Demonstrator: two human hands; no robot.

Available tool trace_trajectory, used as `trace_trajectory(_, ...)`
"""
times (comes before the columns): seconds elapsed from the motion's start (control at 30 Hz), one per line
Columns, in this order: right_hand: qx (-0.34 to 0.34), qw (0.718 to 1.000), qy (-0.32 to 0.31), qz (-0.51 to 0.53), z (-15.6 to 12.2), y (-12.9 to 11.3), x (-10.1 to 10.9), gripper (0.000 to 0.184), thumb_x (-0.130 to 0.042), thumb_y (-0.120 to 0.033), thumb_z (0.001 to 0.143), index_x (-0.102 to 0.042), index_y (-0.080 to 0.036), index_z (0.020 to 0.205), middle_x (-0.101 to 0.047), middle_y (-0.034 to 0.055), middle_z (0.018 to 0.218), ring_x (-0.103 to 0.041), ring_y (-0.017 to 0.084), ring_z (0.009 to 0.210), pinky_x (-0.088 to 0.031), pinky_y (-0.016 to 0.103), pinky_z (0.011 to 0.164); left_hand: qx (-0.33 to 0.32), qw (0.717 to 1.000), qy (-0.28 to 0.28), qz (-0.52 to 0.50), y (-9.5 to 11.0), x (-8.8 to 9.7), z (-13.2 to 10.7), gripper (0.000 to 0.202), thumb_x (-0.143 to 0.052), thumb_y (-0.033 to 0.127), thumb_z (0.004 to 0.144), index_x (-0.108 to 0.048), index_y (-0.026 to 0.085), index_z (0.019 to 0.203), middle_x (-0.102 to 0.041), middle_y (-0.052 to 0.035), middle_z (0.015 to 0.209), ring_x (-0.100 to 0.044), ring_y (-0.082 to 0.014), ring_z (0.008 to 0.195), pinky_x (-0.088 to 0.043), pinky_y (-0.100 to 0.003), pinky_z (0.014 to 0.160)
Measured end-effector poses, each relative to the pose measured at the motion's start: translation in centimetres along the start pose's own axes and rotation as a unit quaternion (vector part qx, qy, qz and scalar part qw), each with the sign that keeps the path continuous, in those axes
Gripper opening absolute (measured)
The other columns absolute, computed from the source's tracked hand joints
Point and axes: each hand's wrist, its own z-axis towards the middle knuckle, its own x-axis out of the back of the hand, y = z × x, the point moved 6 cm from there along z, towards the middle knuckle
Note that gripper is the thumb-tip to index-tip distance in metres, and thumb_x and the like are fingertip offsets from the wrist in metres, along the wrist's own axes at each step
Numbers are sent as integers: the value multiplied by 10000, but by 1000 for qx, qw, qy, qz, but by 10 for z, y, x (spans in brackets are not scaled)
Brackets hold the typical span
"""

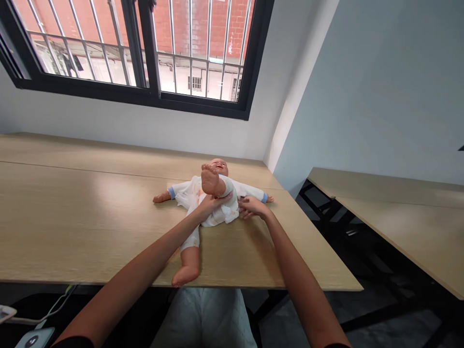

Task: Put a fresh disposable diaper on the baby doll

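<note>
A baby doll [219, 166] lies on its back on the table, head away from me and both arms spread. It wears white clothing [250, 188] with blue cuffs. One leg is raised, its bare foot [210, 180] pointing at me, and my left hand [213, 205] is wrapped round that leg from below. The other leg [188, 266] stretches to the table's front edge. White bunched material [229, 212] shows at the doll's bottom. At the doll's side, on the right, my right hand [252, 207] has curled fingers at the clothing's edge; their tips are partly hidden.
The light wooden table [90, 217] reaches back to the wall below a barred window [155, 48]. A second table [398, 203] stands to the right, across a gap. At lower left are a pale device [36, 337] and cables [54, 309].
</note>
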Motion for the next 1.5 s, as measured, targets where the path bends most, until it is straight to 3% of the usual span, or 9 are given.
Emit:
trace_trajectory(0.17, -40, 970, -176, 162, -11, -6, -34, 380, -781, -250, 673, -595, -145, 987, -692, 101, 877, -695, 194, 758, -586, 280, 668, -7, 996, 25, -81, 4, 3, 1, 645, -856, 461, 606, -630, 120, 1105, -636, -129, 1208, -509, -341, 1251, -392, -453, 1116)
trace_trajectory(0.23, -12, 954, -197, 226, -11, -10, -38, 452, -788, -188, 620, -590, -147, 1024, -685, 85, 923, -687, 188, 804, -581, 281, 713, -3, 994, 33, -109, 7, 3, 0, 605, -859, 462, 602, -642, 118, 1049, -663, -124, 1148, -546, -337, 1202, -428, -440, 1076)
trace_trajectory(0.37, 16, 938, -192, 288, -11, -13, -40, 381, -771, -137, 599, -618, -144, 947, -663, 90, 884, -673, 200, 826, -562, 271, 708, 3, 993, 27, -115, 8, 3, -1, 579, -864, 470, 594, -653, 123, 1007, -680, -115, 1102, -571, -328, 1162, -450, -423, 1046)
trace_trajectory(0.6, -69, 977, -92, 179, -13, -12, -23, 208, -659, -50, 677, -584, -137, 850, -606, 23, 727, -584, 98, 610, -516, 176, 548, 5, 996, 13, -84, 5, 3, 0, 589, -874, 461, 586, -672, 132, 1031, -661, -111, 1161, -544, -325, 1200, -430, -416, 1073)
trace_trajectory(0.77, -74, 983, -89, 140, -15, -13, -12, 223, -704, -80, 686, -586, -132, 867, -547, -12, 632, -475, 60, 488, -428, 144, 426, 12, 996, 22, -90, 4, 3, 0, 608, -884, 460, 569, -668, 131, 1032, -662, -109, 1151, -538, -328, 1206, -427, -424, 1072)
trace_trajectory(0.93, -33, 992, -117, 44, -23, -23, -3, 351, -837, -271, 620, -551, -149, 782, -481, -35, 610, -435, 52, 522, -387, 125, 417, 14, 996, 20, -90, 3, 3, -1, 642, -895, 453, 559, -664, 128, 1062, -654, -115, 1175, -513, -336, 1236, -418, -424, 1080)
trace_trajectory(1.13, 7, 996, -90, 9, -29, -35, -1, 453, -891, -327, 520, -576, -149, 793, -566, 3, 730, -511, 80, 608, -430, 150, 445, 14, 996, -3, -88, 3, 2, -1, 573, -871, 424, 614, -664, 121, 1053, -651, -116, 1175, -534, -325, 1208, -427, -400, 1061)
trace_trajectory(1.3, -31, 991, -125, -21, -28, -28, -6, 455, -885, -376, 557, -609, -134, 826, -650, 54, 785, -611, 116, 653, -485, 169, 496, 24, 996, -6, -86, -1, 2, -1, 584, -885, 426, 597, -663, 127, 1047, -658, -110, 1153, -550, -318, 1179, -435, -388, 1036)
trace_trajectory(1.5, -12, 984, -175, -25, -31, -32, -12, 505, -866, -424, 590, -589, -131, 894, -683, 67, 791, -670, 158, 708, -503, 174, 512, 31, 995, -8, -97, -5, 4, 0, 596, -893, 417, 590, -652, 125, 1052, -657, -113, 1133, -562, -310, 1149, -424, -400, 1039)
